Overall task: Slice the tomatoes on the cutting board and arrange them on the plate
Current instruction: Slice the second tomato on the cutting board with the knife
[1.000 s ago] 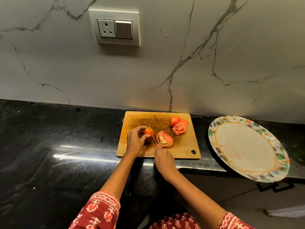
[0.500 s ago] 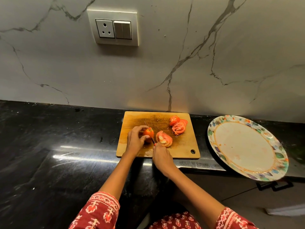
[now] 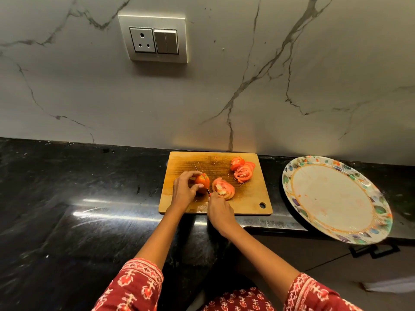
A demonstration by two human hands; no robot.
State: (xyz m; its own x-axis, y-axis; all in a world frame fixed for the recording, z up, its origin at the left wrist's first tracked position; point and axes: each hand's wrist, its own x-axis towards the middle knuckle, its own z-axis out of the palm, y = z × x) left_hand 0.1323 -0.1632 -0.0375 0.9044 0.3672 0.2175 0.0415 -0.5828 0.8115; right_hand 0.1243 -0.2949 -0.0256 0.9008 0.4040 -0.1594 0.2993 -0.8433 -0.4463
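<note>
Black stone worktop (image 3: 67,221) under a grey marble-veined wall, socket-and-switch plate (image 3: 155,39) set high on it. Wooden cutting board (image 3: 251,198) pushed close to the worktop's back edge, hanging hole at its front right corner. Left hand (image 3: 184,191) curled around an uncut tomato piece (image 3: 202,182) on the board's left half, fingertips over the top, thumb against the near side. Right hand (image 3: 219,209) at the board's front edge, closed on a knife (image 3: 203,179) whose handle stays hidden in the fist; thin blade running away from the hand, down between the held piece and the fallen slices, tip showing beyond the fingers. Pile of cut slices (image 3: 223,188) just right of the blade, touching or nearly touching the right hand's knuckles. Second fan of slices (image 3: 242,170) near the board's back right corner, apart from the first pile. Patterned plate (image 3: 292,171) to the right of the board, overhanging the worktop's front edge, reddish smears across its white middle. Red printed sleeves (image 3: 139,286) low in the foreground.
</note>
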